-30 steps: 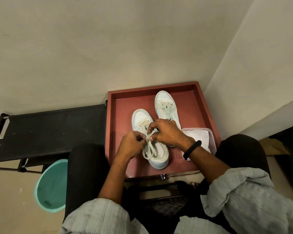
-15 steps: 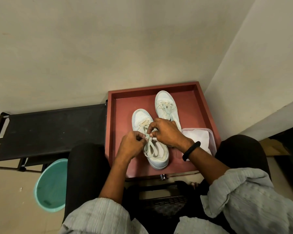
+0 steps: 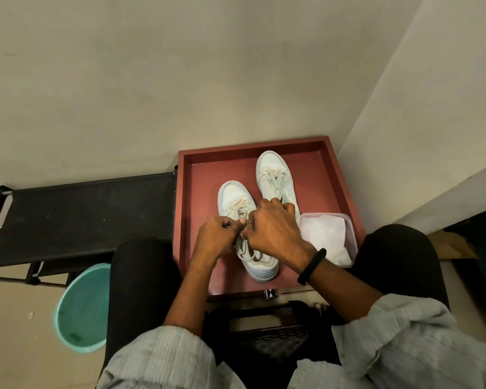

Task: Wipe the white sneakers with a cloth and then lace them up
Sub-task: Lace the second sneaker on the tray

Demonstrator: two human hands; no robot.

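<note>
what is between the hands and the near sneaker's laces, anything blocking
Nothing visible. The left hand and right hand both pinch the laces over the near sneaker; the far sneaker lies behind them, the cloth off to the right.

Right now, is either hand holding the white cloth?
No, the cloth lies in the pink container on the tray, while the left hand and right hand pinch the laces of the nearer sneaker.
</note>
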